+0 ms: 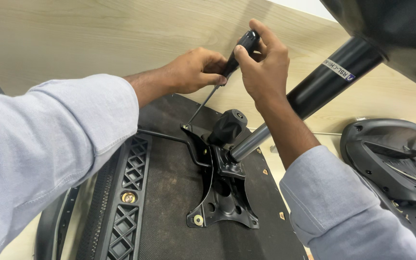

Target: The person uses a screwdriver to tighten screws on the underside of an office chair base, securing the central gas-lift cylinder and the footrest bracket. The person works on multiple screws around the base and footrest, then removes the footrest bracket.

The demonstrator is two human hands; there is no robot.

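Screwdriver [227, 65] sits tilted over the upturned chair seat, black handle up top, thin shaft running down-left to a screw at the far-left corner of the black metal mechanism plate [220, 192]. I see the tip landing right at that corner tab; can't tell if it's seated in the screw head.

Left hand [193, 71]: fingers curled and pressed around the lower handle, where it meets the shaft. Right hand [261, 62]: fingers pinching the top end of the handle, thumb on the near side, handle cap poking out above the fingertips. Both hands touch each other around the handle.

Mechanism plate is set on the dark seat underside [169, 192], which lies flat on the light wooden worktop [73, 38]. One brass-coloured washer screw shows at the plate's near-left corner. Black knob [228, 126] sits on the plate just beside the gas lift cylinder [314, 91], which rises at a slant from the plate's centre toward upper right, silver rod at the bottom, black tube above with a white label. My right forearm crosses in front of that cylinder.

Black lattice plastic strip [131, 192] runs along the seat's left side. A separate black plastic chair part [391, 163] lies on the worktop to the right, well apart from the hands. Both sleeves are light blue-grey.
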